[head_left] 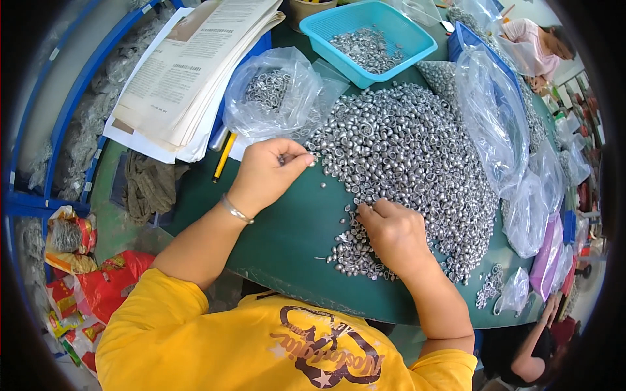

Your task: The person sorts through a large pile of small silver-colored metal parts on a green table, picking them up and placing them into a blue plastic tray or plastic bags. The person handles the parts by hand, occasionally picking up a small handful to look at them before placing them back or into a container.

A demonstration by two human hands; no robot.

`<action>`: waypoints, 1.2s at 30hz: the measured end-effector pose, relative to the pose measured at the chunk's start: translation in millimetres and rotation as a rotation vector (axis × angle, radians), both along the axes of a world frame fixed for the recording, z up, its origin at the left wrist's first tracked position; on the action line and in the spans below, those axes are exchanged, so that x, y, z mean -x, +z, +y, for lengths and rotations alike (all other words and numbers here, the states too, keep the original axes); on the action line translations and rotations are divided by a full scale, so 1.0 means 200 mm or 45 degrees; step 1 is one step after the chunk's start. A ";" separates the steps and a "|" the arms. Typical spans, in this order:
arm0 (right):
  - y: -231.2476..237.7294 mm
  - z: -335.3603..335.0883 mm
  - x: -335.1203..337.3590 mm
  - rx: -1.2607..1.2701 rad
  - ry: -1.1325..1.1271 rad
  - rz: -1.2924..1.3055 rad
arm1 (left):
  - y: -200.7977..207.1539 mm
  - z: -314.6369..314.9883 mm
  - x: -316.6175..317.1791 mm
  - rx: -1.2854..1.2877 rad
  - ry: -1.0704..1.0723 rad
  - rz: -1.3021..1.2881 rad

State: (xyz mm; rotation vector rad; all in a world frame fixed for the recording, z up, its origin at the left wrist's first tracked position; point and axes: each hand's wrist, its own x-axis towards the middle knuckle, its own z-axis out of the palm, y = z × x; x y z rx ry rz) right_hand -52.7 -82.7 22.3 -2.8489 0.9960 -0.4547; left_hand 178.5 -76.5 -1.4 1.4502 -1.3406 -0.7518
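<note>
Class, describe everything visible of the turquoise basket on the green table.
The turquoise basket looks like plastic: oblong, with rounded corners and a rim. It sits open side up on the green table, beyond the large silvery heap. Small silvery pieces cover much of its floor, leaving some bare. Whether the heap touches it is unclear.

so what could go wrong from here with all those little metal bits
Loose silver metal pieces beside the right hand lie toward the near edge of the green table, so a sweep might knock some off. The turquoise plastic basket sits close to the large pile, so stray pieces could mix with its contents. The left hand has only a fingertip pinch, which could slip.
</note>
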 end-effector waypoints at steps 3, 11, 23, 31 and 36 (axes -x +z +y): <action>0.01 0.01 -0.02 0.012 0.064 0.060 | -0.01 0.01 0.01 0.037 -0.010 -0.518; 0.05 0.00 0.00 -2.007 -0.447 -1.264 | -0.03 0.01 0.01 0.133 -0.189 -0.339; -0.03 0.00 0.08 -2.685 -0.130 -1.966 | 0.10 0.06 0.14 -0.829 -0.519 1.566; -0.04 -0.02 0.13 -2.525 -0.109 -2.172 | 0.15 -0.04 0.27 -0.814 -0.393 1.487; -0.07 -0.06 0.18 -2.469 -0.055 -2.311 | 0.06 -0.06 0.24 -0.727 -0.416 1.879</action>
